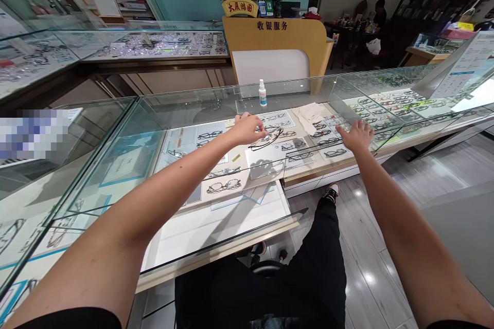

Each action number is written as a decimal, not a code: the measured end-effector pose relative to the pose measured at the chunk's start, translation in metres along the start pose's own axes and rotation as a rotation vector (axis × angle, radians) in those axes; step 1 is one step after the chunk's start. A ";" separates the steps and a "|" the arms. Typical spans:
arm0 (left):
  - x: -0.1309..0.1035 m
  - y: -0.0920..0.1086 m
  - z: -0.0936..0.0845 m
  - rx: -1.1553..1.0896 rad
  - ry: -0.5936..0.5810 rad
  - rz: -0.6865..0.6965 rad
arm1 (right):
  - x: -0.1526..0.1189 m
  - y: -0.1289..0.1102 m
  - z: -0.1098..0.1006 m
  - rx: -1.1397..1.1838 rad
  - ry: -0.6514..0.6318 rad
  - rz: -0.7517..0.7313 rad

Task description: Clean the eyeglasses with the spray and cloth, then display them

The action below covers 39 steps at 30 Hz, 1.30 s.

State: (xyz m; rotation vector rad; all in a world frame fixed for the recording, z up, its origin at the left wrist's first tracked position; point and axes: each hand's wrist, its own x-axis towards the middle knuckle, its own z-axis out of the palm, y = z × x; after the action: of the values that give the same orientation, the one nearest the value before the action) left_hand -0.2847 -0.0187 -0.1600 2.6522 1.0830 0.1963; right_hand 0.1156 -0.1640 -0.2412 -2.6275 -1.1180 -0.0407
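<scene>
We look down on a long glass counter (185, 103) with eyeglass frames laid out beneath and in front of its panes. Our left hand (250, 129) reaches in from the left, fingers curled together, and seems to pinch a pair of dark eyeglasses (273, 139) above a white sheet (255, 159). The eyeglasses lie just right of and slightly nearer than that hand, their long axis running from near left to far right. Our right hand (358, 136) is well apart to their right, empty, fingers spread; we cannot tell whether it touches the glass. The left is clearly the nearer hand. Between the hands, towards the far side, lies a crumpled pale cloth (309, 116); a small white spray bottle (263, 95) stands beyond the eyeglasses.
</scene>
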 end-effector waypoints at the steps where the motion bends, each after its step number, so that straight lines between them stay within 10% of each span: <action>1: -0.001 -0.001 0.001 -0.019 0.012 0.011 | 0.000 0.000 0.000 -0.001 -0.001 0.001; 25: -0.016 0.015 0.004 0.080 0.002 0.101 | 0.001 0.002 0.002 0.013 0.012 -0.002; 34: -0.047 0.034 -0.012 0.038 0.183 0.067 | 0.001 0.002 0.001 0.038 0.016 -0.004; 39: -0.108 0.075 0.030 -0.214 -0.373 0.307 | -0.001 0.001 -0.003 0.003 0.011 -0.010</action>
State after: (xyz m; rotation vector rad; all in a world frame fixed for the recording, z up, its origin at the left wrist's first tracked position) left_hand -0.3051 -0.1519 -0.1684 2.5089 0.5082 -0.1156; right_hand 0.1159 -0.1665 -0.2393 -2.6159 -1.1266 -0.0547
